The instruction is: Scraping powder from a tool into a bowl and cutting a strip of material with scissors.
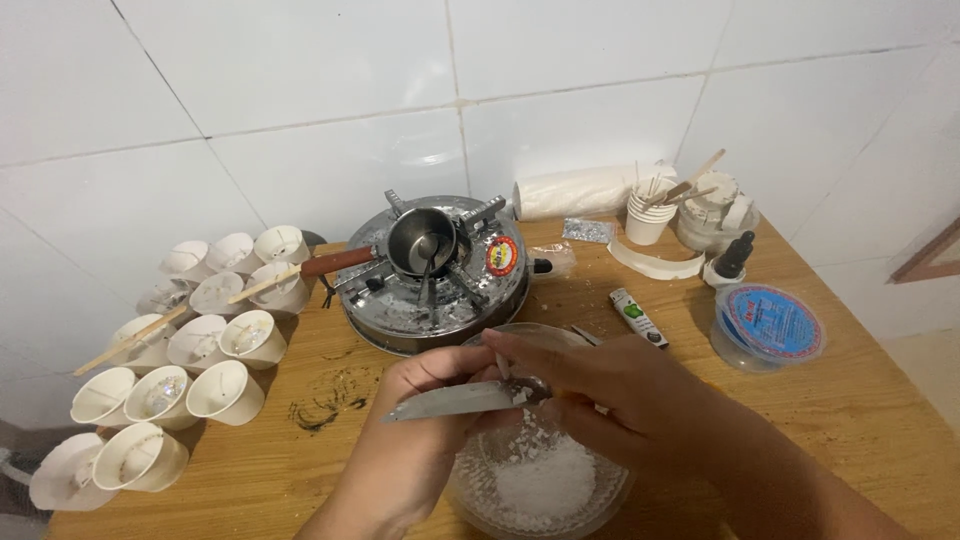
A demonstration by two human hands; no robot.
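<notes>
A pale slab of wax (450,401) is being held flat over a clear glass bowl (470,490) near the front edge of the tabletop, and white flakes (545,480) are piling up in the bowl beneath it. The left hand (415,420) is gripping the slab from below, fingers (440,362) curled shut around its middle, so one pointed end is sticking out to the left beyond them. The right hand (620,390) is closing over the slab's other end, fingertips (500,345) pinched on its top edge; whether it is holding a blade I cannot tell. To do this well, I would judge, the slab should be kept over the bowl's centre and shaved in thin, steady strokes. Behind the bowl a small metal pot (420,240) is sitting on a round stove (435,275), and white paper cups (225,390) are crowding the left edge.
</notes>
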